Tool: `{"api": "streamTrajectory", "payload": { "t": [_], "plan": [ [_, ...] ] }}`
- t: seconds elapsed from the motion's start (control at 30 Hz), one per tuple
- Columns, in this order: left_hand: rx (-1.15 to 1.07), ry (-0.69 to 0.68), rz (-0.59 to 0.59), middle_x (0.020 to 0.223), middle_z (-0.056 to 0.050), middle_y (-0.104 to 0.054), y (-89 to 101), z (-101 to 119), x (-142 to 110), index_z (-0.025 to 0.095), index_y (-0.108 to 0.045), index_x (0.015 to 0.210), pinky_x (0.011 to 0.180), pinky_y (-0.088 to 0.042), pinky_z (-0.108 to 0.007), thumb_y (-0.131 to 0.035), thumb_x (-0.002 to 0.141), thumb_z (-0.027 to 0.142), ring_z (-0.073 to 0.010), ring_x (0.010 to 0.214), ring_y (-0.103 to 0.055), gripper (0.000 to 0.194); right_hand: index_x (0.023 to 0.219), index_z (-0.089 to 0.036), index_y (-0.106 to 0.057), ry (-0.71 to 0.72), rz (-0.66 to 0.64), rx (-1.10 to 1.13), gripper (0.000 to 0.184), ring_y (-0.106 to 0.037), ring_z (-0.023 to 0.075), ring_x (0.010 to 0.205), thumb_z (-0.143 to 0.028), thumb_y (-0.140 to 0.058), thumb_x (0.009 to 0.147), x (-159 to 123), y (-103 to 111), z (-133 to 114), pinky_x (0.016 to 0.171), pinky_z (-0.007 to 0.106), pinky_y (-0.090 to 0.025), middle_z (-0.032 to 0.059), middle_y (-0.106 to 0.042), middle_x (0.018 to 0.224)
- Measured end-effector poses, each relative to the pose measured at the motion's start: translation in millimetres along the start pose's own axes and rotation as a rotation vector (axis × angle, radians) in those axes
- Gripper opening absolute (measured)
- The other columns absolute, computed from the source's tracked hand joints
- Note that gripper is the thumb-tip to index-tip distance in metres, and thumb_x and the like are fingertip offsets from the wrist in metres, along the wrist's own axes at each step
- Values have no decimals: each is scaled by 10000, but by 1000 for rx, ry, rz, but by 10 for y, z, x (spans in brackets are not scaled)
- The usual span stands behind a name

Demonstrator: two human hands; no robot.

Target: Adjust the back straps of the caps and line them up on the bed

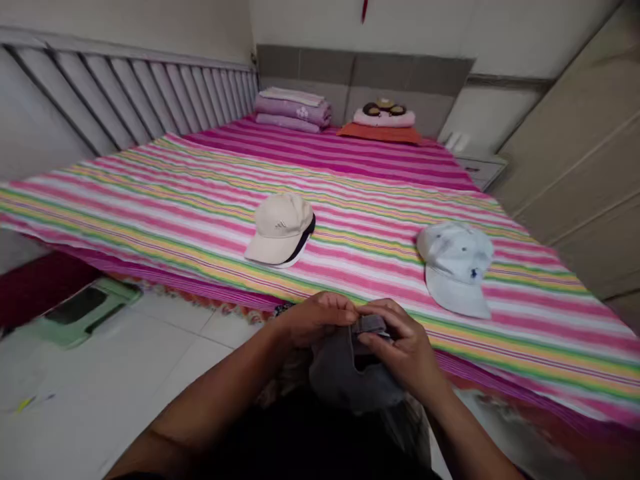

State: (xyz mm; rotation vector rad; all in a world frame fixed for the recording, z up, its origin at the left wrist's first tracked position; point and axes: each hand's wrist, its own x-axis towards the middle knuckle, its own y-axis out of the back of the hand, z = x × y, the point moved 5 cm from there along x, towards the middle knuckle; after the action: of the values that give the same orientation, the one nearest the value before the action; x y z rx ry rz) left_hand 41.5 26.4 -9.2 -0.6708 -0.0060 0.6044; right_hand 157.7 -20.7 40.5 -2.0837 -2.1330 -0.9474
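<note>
A dark grey baseball cap (335, 373) is held low in front of me, its back opening and adjusting strap (371, 325) turned upward. My left hand (317, 319) is closed on the strap's left end, thumb and fingers pinched together. On the other side, my right hand (400, 337) grips the strap between thumb and fingers. Beyond my hands on the bed lies a beige cap (280, 227), stacked over a dark one and a white one that show only at the edge. To the right rests a pale, light-blue cap (456, 260) with a small dark logo.
The bed has a striped sheet (200, 200). Folded purple bedding (293, 110) and a pink cushion (384, 119) sit by the headboard (320, 67). A white railing (135, 93) runs along the left. On the tiled floor stands a green stool (95, 310). A nightstand (480, 170) is at right.
</note>
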Motion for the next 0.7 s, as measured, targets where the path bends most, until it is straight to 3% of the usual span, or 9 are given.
{"api": "streamTrajectory", "payload": {
  "t": [0.23,0.43,0.57,0.7],
  "plan": [
    [-72,54,-73,660,-28,-555,-74,-37,3,79,-614,758,540,-357,-212,-738,570,334,-87,544,-495,340,885,-237,-655,-50,72,22,200,-561,177,749,-204,-658,687,-72,-29,-45,609,278,-458,31,-575,819],
    [-49,-43,54,632,5,-554,-42,-13,6,127,-531,751,501,-344,-189,-719,609,289,-75,507,-505,286,778,-224,-666,-73,168,-49,89,-560,165,721,-183,-642,703,-94,-20,-64,611,260,-451,21,-578,771],
    [-14,-156,93,628,16,-561,-77,53,-42,144,-507,743,495,-341,-174,-696,627,238,-61,496,-498,240,794,-225,-674,-46,140,-59,88,-572,165,730,-192,-630,726,-90,-24,-99,621,255,-445,25,-607,795],
    [6,-173,116,666,3,-576,-83,49,-87,133,-549,742,508,-335,-178,-671,621,175,-52,509,-480,176,794,-220,-672,-144,112,25,85,-570,164,710,-218,-651,711,-82,-26,-31,621,257,-439,20,-608,766]
  ]
}}
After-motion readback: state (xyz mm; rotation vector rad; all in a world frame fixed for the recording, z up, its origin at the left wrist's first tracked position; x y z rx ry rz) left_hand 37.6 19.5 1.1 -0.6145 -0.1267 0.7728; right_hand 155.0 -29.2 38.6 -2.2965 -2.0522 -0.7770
